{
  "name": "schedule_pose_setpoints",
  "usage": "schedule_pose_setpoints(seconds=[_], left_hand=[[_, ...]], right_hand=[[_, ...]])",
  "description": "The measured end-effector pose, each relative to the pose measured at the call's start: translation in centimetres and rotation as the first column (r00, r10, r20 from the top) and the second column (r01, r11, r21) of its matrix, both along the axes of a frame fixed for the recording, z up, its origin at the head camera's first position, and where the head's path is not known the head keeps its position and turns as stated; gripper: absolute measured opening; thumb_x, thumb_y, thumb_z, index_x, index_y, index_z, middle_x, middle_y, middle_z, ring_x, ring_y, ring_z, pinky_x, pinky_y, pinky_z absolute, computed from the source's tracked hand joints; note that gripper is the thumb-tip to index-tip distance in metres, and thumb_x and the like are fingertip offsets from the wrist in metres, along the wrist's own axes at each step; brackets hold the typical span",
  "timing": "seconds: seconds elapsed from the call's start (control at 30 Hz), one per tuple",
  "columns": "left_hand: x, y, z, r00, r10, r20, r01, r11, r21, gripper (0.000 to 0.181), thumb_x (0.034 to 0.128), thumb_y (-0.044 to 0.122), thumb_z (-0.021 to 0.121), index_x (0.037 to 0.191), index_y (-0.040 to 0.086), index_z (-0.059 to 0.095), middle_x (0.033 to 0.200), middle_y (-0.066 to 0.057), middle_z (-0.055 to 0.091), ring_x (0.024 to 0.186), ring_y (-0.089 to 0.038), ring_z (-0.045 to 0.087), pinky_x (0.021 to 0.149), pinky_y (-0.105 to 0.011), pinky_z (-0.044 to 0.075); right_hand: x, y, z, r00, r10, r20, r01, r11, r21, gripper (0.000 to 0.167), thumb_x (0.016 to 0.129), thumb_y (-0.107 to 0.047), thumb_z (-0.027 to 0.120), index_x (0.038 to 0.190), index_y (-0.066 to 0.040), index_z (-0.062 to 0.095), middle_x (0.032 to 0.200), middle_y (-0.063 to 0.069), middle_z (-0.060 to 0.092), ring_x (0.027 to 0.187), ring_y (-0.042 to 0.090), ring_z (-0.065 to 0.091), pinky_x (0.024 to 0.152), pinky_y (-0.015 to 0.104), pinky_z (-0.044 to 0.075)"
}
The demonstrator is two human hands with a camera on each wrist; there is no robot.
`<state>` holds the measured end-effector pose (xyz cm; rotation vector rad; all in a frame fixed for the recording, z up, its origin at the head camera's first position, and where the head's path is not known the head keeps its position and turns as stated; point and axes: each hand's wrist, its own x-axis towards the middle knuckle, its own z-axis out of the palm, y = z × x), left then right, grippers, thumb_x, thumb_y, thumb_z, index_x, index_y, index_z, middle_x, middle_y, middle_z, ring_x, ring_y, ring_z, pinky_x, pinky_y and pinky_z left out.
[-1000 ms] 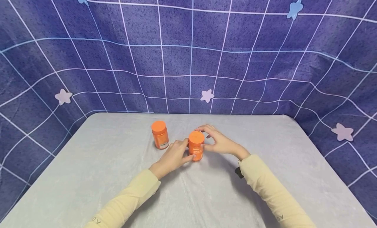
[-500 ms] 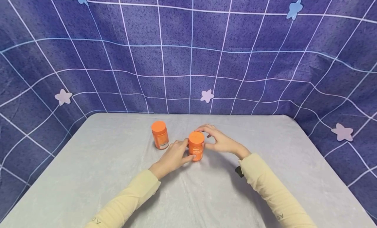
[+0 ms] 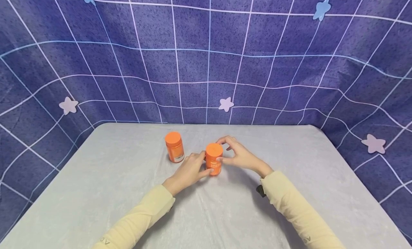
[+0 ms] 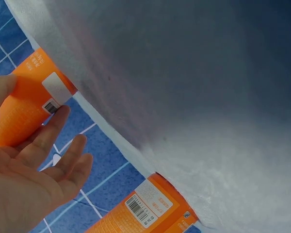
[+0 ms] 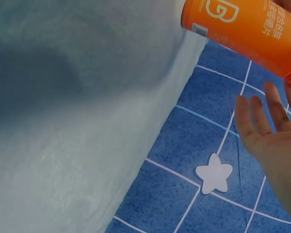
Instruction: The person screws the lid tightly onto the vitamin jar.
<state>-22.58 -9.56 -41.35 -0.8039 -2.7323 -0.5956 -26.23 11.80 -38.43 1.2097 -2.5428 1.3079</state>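
Note:
An orange pill bottle (image 3: 214, 166) with an orange screw lid (image 3: 214, 150) stands upright on the table. My left hand (image 3: 190, 169) grips its body, thumb at the front and fingers on its left and far side. At the lid is my right hand (image 3: 239, 155), its thumb against the lid's near right edge and its bent index finger at the far edge. In the left wrist view, the held bottle (image 4: 31, 92) sits between thumb and fingers. The right wrist view has the bottle (image 5: 247, 29) at the top, lid cut off, with the right index finger and thumb not clearly shown.
A second orange bottle (image 3: 175, 149), lid on, stands upright to the left and slightly behind. Grey cloth covers the table (image 3: 128, 192). A blue curtain (image 3: 193, 63) with white grid lines and stars hangs behind the far edge.
The right thumb has shifted slightly left along the lid's front, and the index finger slightly right at its far edge. The left hand and both bottles stay nearly in place.

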Motion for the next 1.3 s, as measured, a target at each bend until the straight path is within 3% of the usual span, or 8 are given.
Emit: schedule_pose_setpoints(seconds=[0.23, 0.5, 0.93, 1.3], left_hand=[[0.0, 0.0, 0.1, 1.000, 0.002, -0.003, -0.002, 1.000, -0.010, 0.047, 0.0799, 0.036, 0.068, 0.112, 0.005, 0.052, 0.099, -0.008, 0.067, 0.093, -0.028, 0.062, 0.081, -0.042, 0.048], [-0.1, 0.0, 0.0, 1.000, -0.010, -0.019, 0.010, 1.000, -0.003, 0.046, 0.0795, 0.035, 0.069, 0.111, 0.005, 0.052, 0.097, -0.007, 0.067, 0.090, -0.027, 0.062, 0.078, -0.041, 0.048], [-0.1, 0.0, -0.1, 1.000, -0.002, -0.009, 0.002, 1.000, -0.002, 0.046, 0.0798, 0.036, 0.068, 0.111, 0.005, 0.052, 0.098, -0.007, 0.067, 0.090, -0.027, 0.062, 0.078, -0.042, 0.048], [-0.1, 0.0, -0.2, 1.000, -0.006, -0.013, 0.006, 1.000, 0.003, 0.046, 0.0796, 0.036, 0.068, 0.110, 0.005, 0.052, 0.097, -0.007, 0.067, 0.089, -0.027, 0.062, 0.077, -0.041, 0.048]], right_hand=[[0.2, -0.3, -0.3, 0.997, -0.071, -0.018, 0.071, 0.997, -0.016, 0.045, 0.074, -0.021, 0.076, 0.109, -0.010, 0.050, 0.116, 0.004, 0.054, 0.111, 0.022, 0.045, 0.087, 0.044, 0.042], [0.0, -0.2, -0.4, 0.996, -0.086, -0.038, 0.086, 0.996, -0.013, 0.048, 0.073, -0.022, 0.076, 0.111, -0.008, 0.051, 0.115, 0.005, 0.055, 0.111, 0.025, 0.046, 0.086, 0.049, 0.041], [-0.2, 0.1, -0.1, 1.000, -0.010, -0.028, 0.011, 0.999, 0.037, 0.051, 0.077, -0.025, 0.073, 0.121, -0.011, 0.050, 0.121, 0.003, 0.052, 0.113, 0.028, 0.043, 0.088, 0.046, 0.042], [-0.3, 0.4, 0.7, 0.996, 0.090, 0.016, -0.091, 0.993, 0.069, 0.053, 0.083, -0.014, 0.064, 0.131, -0.009, 0.044, 0.130, 0.007, 0.047, 0.118, 0.024, 0.041, 0.091, 0.046, 0.043]])
